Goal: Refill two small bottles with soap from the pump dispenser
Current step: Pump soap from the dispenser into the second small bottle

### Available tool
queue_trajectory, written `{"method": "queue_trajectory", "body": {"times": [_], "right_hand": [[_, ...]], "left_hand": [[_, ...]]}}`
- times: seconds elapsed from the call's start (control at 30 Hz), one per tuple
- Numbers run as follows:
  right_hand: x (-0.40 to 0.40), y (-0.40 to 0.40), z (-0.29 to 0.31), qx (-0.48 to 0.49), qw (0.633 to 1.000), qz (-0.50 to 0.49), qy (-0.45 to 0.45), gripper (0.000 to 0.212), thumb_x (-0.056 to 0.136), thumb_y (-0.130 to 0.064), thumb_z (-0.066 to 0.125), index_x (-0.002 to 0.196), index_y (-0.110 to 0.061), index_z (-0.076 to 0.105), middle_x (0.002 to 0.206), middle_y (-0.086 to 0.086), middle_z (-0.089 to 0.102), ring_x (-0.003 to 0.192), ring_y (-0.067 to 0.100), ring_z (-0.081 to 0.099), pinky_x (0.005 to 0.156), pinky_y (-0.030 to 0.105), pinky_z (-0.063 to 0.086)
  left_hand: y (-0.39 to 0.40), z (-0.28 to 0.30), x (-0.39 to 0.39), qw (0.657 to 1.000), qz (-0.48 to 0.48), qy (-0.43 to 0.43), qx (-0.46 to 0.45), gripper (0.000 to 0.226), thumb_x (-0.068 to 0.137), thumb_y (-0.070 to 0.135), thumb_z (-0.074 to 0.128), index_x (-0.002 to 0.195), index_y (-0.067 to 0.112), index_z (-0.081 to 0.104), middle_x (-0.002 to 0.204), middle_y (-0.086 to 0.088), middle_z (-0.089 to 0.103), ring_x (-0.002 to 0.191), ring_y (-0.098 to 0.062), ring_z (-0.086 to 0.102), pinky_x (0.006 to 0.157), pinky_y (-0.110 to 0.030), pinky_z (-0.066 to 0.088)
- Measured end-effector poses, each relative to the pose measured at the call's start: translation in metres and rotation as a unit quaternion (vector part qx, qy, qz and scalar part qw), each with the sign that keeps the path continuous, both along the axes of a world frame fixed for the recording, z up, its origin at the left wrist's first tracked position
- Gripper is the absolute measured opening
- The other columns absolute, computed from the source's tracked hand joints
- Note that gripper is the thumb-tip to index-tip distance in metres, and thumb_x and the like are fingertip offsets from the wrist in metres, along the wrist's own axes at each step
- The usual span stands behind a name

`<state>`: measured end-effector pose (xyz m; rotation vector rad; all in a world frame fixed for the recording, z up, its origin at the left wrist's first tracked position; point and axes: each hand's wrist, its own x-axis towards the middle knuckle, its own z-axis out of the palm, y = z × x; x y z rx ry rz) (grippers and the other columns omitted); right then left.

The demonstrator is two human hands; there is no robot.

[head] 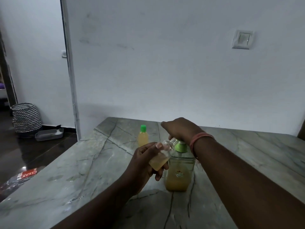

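A clear pump dispenser (179,172) with a green collar stands on the grey marble table (82,171), about a third full of yellow soap. My right hand (179,128) lies on top of its pump head, fingers bent down over it. My left hand (145,164) grips a small open bottle (162,156), tilted with its mouth up under the pump spout; yellow soap fills its lower part. A second small bottle (143,137) with a green cap stands upright behind, full of yellow soap.
The table meets a white wall at the back, with a light switch (242,39) high on the right. Left of the table, on the dark floor, are a zigzag-patterned basket (26,117), a grey tray (49,134) and a printed packet (19,177).
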<state>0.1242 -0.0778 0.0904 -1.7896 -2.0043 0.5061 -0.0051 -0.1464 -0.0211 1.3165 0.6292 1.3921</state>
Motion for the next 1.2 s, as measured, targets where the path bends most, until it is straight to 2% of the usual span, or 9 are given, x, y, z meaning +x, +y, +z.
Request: {"method": "queue_trajectory", "body": {"times": [0.13,0.23,0.3,0.53,0.63,0.77,0.83,0.97,1.2], "right_hand": [[-0.004,-0.007,0.010,-0.021,1.000,0.009,-0.020,0.044,0.099,-0.044,0.046,0.123,-0.012,0.065,0.130,0.007,0.063,0.112,0.025,0.061,0.084,0.032,0.046],[0.000,-0.002,0.005,0.015,1.000,0.002,0.018,0.038,0.091,-0.041,0.050,0.097,-0.011,0.072,0.106,0.005,0.072,0.089,0.023,0.065,0.066,0.028,0.044],[0.001,0.000,0.000,0.018,0.999,-0.014,0.041,0.037,0.088,-0.039,0.048,0.092,-0.011,0.072,0.101,0.005,0.072,0.087,0.024,0.064,0.066,0.029,0.043],[0.000,-0.002,0.002,-0.011,1.000,0.007,-0.006,0.042,0.095,-0.043,0.045,0.107,-0.011,0.070,0.119,0.007,0.067,0.099,0.024,0.061,0.073,0.031,0.040],[-0.003,-0.004,0.010,-0.037,0.998,0.022,-0.039,0.041,0.099,-0.041,0.045,0.123,-0.013,0.063,0.130,0.007,0.062,0.111,0.024,0.059,0.081,0.029,0.041],[-0.001,0.001,0.005,-0.003,1.000,0.022,0.003,0.043,0.094,-0.046,0.048,0.104,-0.010,0.070,0.112,0.004,0.070,0.093,0.021,0.064,0.075,0.031,0.046],[0.001,0.002,-0.001,0.012,0.999,0.002,0.036,0.046,0.092,-0.047,0.045,0.100,-0.010,0.071,0.109,0.006,0.071,0.094,0.023,0.064,0.077,0.032,0.046],[0.000,0.003,-0.002,0.000,1.000,0.001,0.017,0.040,0.091,-0.044,0.047,0.098,-0.013,0.071,0.108,0.004,0.071,0.093,0.023,0.063,0.075,0.031,0.045],[-0.005,-0.006,0.011,-0.025,0.998,0.014,-0.053,0.041,0.098,-0.043,0.046,0.120,-0.013,0.064,0.126,0.005,0.063,0.109,0.024,0.060,0.079,0.030,0.043]], "left_hand": [[-0.002,0.000,-0.001,1.000,0.001,0.004,-0.002,0.043,0.080,0.050,0.066,0.101,0.013,0.074,0.072,-0.020,0.064,0.051,-0.022,0.053,0.044,-0.025,0.041],[0.000,0.000,0.000,1.000,0.002,0.006,-0.001,0.039,0.079,0.052,0.066,0.098,0.018,0.076,0.071,-0.019,0.065,0.050,-0.021,0.053,0.043,-0.025,0.042],[0.002,0.000,0.001,1.000,0.003,0.004,-0.002,0.037,0.078,0.051,0.067,0.095,0.020,0.076,0.070,-0.019,0.065,0.049,-0.022,0.053,0.043,-0.025,0.042],[0.001,0.000,0.001,1.000,0.007,0.008,0.000,0.044,0.079,0.052,0.067,0.100,0.014,0.074,0.072,-0.020,0.063,0.049,-0.021,0.054,0.044,-0.025,0.042],[-0.001,0.002,0.001,1.000,0.007,0.010,-0.001,0.047,0.078,0.053,0.067,0.102,0.013,0.073,0.073,-0.021,0.063,0.050,-0.022,0.053,0.044,-0.025,0.041],[0.002,0.000,-0.001,1.000,0.003,0.014,-0.001,0.047,0.078,0.052,0.067,0.101,0.012,0.074,0.072,-0.021,0.063,0.050,-0.022,0.053,0.044,-0.025,0.041],[0.003,0.000,0.000,1.000,0.005,0.014,0.003,0.046,0.079,0.052,0.066,0.100,0.012,0.074,0.071,-0.020,0.064,0.050,-0.022,0.053,0.044,-0.025,0.042],[0.004,-0.002,0.000,1.000,0.000,0.009,0.001,0.040,0.080,0.052,0.066,0.096,0.017,0.075,0.072,-0.020,0.064,0.050,-0.022,0.053,0.043,-0.025,0.042],[-0.001,0.000,0.000,1.000,0.005,0.002,0.000,0.042,0.081,0.050,0.066,0.100,0.014,0.074,0.071,-0.021,0.064,0.049,-0.023,0.053,0.043,-0.025,0.042]]}}
